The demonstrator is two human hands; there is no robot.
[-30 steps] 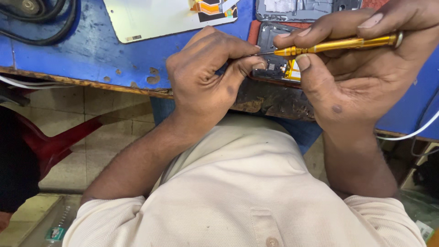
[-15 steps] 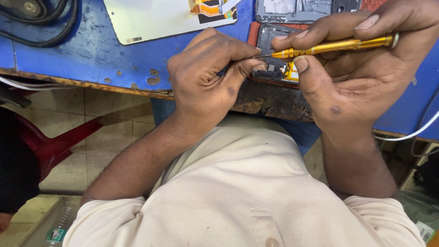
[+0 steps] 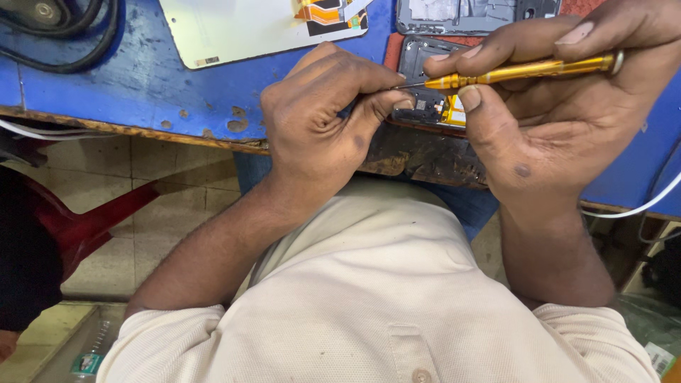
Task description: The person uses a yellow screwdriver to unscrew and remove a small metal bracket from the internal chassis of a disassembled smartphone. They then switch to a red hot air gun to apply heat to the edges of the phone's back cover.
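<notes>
My right hand grips a slim golden screwdriver held almost level, its thin tip pointing left. The tip meets the curled fingertips of my left hand, which pinch something too small to make out. Just beyond both hands an opened phone lies on the worn blue bench, showing dark inner parts and a yellow piece. A second opened phone body lies further back.
A white flat panel with an orange sticker rests at the back. Black cables coil at the far left. A white wire hangs at the right. A red stool stands on the tiled floor.
The screwdriver has tilted slightly, and its tip has shifted left to my left fingertips. Both hands stay over the opened phone.
</notes>
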